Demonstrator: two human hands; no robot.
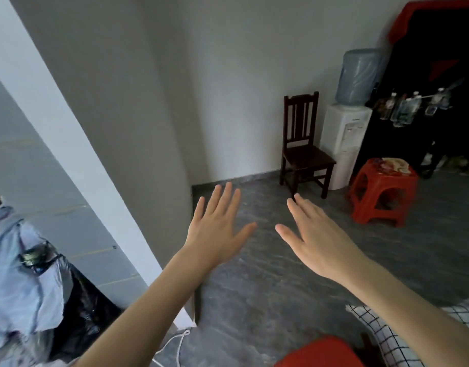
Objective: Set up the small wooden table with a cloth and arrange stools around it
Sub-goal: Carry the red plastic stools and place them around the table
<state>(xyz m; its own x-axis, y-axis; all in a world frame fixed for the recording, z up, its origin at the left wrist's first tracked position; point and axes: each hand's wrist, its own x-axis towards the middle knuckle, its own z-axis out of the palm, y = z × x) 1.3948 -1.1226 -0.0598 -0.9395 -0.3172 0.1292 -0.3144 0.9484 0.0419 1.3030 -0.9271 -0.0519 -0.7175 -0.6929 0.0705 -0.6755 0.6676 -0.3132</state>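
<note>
My left hand [217,226] and my right hand [315,237] stretch out flat in front of me over the grey floor, fingers straight, holding nothing. A red plastic stool [381,197] stands on the floor at the right, with some small items on its top. Part of another red stool [320,353] shows at the bottom edge. A white cloth with a black grid pattern [387,337] lies at the lower right, partly under my right forearm. The small wooden table itself is out of view.
A small dark wooden chair [302,152] stands against the far wall beside a white water dispenser [344,136] with a blue bottle. A dark rack [426,107] with bottles fills the right. A wall corner [175,154] juts in at left, with bags [29,274] beyond.
</note>
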